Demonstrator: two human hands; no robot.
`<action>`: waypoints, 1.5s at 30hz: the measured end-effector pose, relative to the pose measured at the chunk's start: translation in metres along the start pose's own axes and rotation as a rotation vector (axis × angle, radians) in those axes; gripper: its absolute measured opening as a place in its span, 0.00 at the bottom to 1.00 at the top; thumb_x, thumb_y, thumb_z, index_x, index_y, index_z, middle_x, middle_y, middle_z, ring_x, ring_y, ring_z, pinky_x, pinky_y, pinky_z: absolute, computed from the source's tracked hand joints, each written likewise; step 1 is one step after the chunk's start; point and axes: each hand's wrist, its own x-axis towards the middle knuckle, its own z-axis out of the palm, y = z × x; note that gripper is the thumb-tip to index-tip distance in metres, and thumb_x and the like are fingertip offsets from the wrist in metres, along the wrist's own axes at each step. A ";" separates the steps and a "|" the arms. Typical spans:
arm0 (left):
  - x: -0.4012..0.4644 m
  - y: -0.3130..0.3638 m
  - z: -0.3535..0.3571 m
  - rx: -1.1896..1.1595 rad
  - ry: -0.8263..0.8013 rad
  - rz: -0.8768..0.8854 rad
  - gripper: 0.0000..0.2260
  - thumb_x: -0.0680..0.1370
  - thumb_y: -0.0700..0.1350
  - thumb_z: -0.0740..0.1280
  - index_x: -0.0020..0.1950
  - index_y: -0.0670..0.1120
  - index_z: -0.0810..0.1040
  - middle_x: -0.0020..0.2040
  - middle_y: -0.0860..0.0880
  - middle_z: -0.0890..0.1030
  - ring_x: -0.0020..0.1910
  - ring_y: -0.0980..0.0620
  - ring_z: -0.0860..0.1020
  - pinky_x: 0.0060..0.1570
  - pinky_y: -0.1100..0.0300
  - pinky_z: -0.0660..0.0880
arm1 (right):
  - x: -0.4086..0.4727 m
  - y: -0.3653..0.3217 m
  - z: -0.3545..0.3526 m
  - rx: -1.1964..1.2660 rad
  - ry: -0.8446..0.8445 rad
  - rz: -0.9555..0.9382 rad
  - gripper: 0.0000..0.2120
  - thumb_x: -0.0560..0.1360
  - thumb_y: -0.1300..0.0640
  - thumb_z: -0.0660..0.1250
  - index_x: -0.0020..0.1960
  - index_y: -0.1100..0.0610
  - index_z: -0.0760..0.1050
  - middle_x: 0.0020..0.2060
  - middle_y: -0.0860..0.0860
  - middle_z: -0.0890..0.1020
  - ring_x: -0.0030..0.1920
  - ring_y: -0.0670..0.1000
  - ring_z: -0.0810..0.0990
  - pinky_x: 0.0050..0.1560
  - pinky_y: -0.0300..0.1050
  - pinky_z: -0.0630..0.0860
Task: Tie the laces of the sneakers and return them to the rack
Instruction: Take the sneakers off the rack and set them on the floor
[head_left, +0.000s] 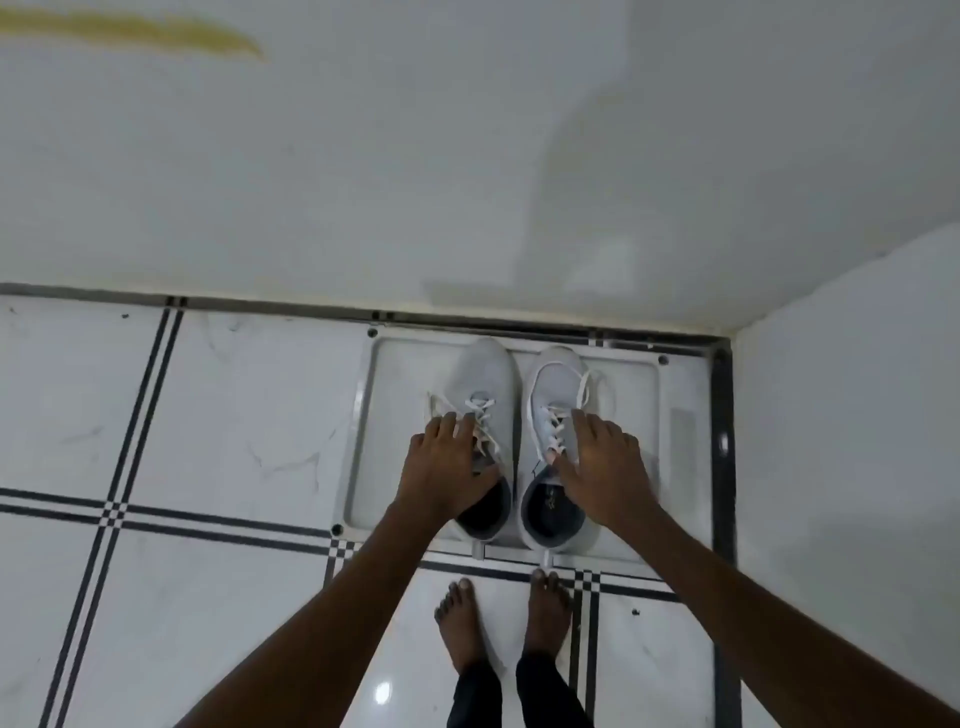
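Observation:
Two white sneakers stand side by side, toes toward the wall, on a flat white rack tray (395, 415) lying on the floor. My left hand (447, 467) grips the left sneaker (488, 374), with fingers over its laces and thumb at the collar. My right hand (602, 467) holds the right sneaker (558, 374), with fingers spread down its outer side and thumb on the tongue. Loose white lace ends trail off the left shoe to the left. A slack lace loop lies over the right shoe's toe.
The tray sits in a corner, with a white wall (467, 156) behind it and another wall (857, 415) to its right. My bare feet (460, 623) stand on the glossy white tiled floor (208, 597) just in front of the tray.

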 end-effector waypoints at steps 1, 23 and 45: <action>-0.001 -0.004 0.011 0.003 -0.032 -0.022 0.36 0.71 0.64 0.62 0.73 0.47 0.64 0.69 0.45 0.72 0.68 0.43 0.70 0.63 0.47 0.70 | -0.005 0.002 0.015 0.022 -0.046 0.026 0.32 0.75 0.42 0.58 0.71 0.62 0.68 0.60 0.60 0.79 0.57 0.62 0.79 0.55 0.56 0.76; -0.062 -0.023 0.052 -0.395 0.119 -0.193 0.25 0.75 0.35 0.60 0.72 0.46 0.71 0.50 0.40 0.85 0.47 0.36 0.80 0.48 0.49 0.76 | -0.072 -0.016 0.046 0.294 -0.118 0.407 0.15 0.75 0.67 0.60 0.60 0.63 0.72 0.49 0.64 0.82 0.50 0.67 0.80 0.47 0.51 0.73; -0.336 -0.048 0.181 -0.519 0.221 -0.269 0.25 0.73 0.36 0.60 0.70 0.47 0.75 0.49 0.43 0.85 0.45 0.43 0.82 0.45 0.52 0.79 | -0.338 -0.050 0.136 0.352 -0.080 0.237 0.12 0.74 0.68 0.59 0.56 0.64 0.72 0.43 0.62 0.82 0.45 0.65 0.81 0.40 0.46 0.69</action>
